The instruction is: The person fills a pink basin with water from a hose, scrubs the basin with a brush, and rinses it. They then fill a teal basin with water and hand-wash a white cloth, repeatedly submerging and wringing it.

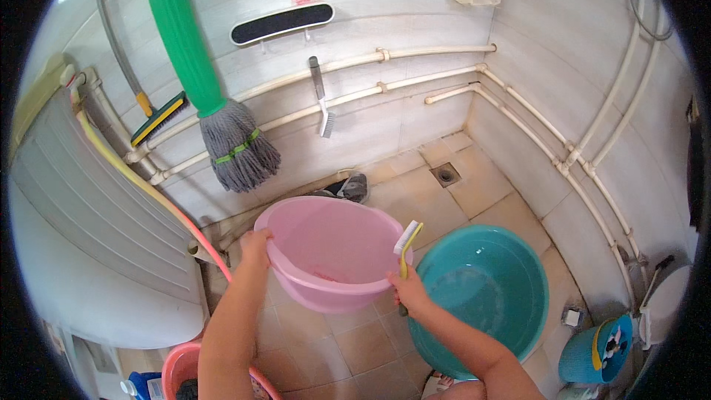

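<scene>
A pink basin (333,241) is tilted in front of me, its opening toward me. My left hand (255,247) is closed on its left rim. My right hand (409,290) is closed round the handle of a scrub brush (409,241), yellow-green with white bristles pointing up and left. The same hand presses against the basin's right rim; whether its fingers hook over that rim I cannot tell. Right of it stands a larger teal basin (535,270) with some water in it, partly behind my right forearm.
Behind the pink basin, dark shoes (354,187) lie by the wall. A floor drain (446,174) is set in the tiles. A green-handled mop (238,144) and a small brush (320,96) hang at the wall. At left stands a washing machine (96,230); a blue bucket (581,355) sits at right.
</scene>
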Tool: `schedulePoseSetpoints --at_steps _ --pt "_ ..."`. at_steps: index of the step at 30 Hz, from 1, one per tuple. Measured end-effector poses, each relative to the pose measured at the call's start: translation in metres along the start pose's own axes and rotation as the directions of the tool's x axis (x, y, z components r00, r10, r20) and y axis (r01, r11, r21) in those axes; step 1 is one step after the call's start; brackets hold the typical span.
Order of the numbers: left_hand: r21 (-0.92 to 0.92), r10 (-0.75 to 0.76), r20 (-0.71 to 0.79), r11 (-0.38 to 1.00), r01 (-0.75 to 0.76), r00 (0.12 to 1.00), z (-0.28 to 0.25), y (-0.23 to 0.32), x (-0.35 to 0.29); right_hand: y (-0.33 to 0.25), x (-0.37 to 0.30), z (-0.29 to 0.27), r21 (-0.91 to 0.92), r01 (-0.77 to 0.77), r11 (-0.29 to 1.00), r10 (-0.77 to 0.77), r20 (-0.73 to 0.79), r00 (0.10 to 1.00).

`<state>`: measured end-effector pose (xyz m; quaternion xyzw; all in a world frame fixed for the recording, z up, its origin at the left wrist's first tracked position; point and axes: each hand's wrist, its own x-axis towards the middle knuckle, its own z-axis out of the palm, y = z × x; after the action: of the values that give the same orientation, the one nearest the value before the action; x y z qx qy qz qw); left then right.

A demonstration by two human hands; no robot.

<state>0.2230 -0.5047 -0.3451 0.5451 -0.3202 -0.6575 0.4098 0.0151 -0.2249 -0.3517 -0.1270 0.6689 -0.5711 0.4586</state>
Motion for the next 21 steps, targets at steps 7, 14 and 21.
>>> schedulePoseSetpoints --at_steps 7,14,21 --pt "0.138 0.111 0.079 0.983 -0.121 0.991 0.022 0.024 0.033 0.002 0.011 0.011 0.107 -0.001 0.994 -0.003 0.043 0.999" --pt "0.188 0.169 0.094 0.965 -0.184 0.981 0.068 0.057 -0.007 0.000 0.016 0.011 0.097 -0.174 0.980 0.156 0.167 0.974" --pt "0.225 0.172 0.069 0.957 -0.183 0.983 0.064 0.057 0.006 -0.021 0.049 -0.034 -0.511 0.093 0.854 0.094 0.328 0.940"
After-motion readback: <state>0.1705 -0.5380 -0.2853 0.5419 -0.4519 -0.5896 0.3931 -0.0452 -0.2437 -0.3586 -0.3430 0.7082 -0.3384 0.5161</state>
